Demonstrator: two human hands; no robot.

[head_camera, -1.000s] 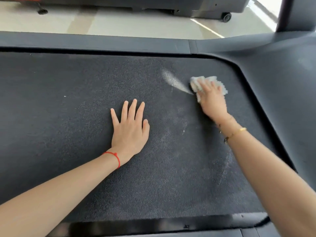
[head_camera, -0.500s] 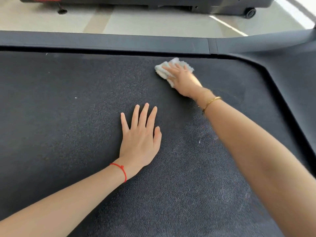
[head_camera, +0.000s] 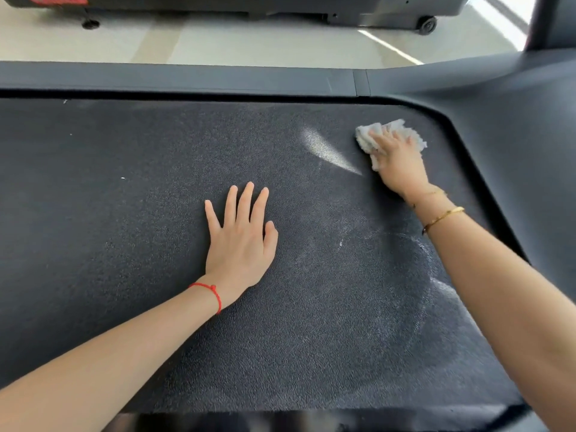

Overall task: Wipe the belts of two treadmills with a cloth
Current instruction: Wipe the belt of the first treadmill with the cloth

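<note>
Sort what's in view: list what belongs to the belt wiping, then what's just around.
In use: cloth, right hand pressing it, treadmill belt, left hand flat on the belt.
Just around: side rail, second treadmill across the floor.

left hand (head_camera: pixel 238 241) flat, right hand (head_camera: pixel 397 165) pressing down
</note>
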